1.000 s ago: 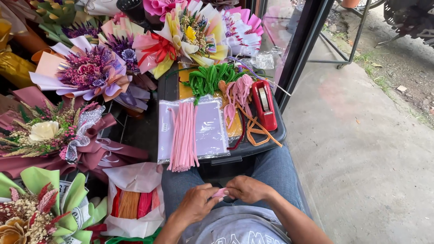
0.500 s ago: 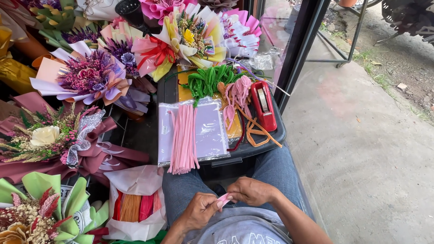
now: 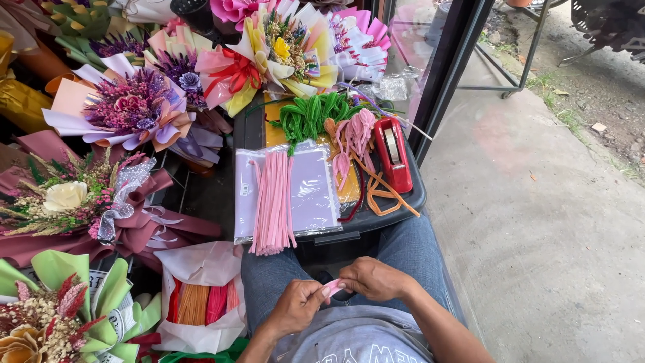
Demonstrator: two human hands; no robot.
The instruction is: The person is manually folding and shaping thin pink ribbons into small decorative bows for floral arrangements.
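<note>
Low in the head view, over my lap in blue jeans, my left hand (image 3: 297, 308) and my right hand (image 3: 373, 277) meet fingertip to fingertip on a small pink pipe cleaner piece (image 3: 332, 289). Both hands pinch it between thumb and fingers. Just beyond my knees lies a black tray (image 3: 376, 216) carrying a bundle of long pink pipe cleaners (image 3: 273, 202) on a clear packet of lilac sheets (image 3: 312, 185).
On the tray also lie green pipe cleaners (image 3: 310, 114), curled pink ones (image 3: 354, 134), orange ones (image 3: 377, 195) and a red tape dispenser (image 3: 392, 153). Wrapped flower bouquets (image 3: 127, 104) crowd the left and back. A white bag of coloured stems (image 3: 201, 302) stands at my left knee. Concrete floor (image 3: 537, 235) lies right.
My hands stay on the pink piece and have drawn slightly nearer to my body; the fingers have shifted a little on it. The view has tilted slightly.
</note>
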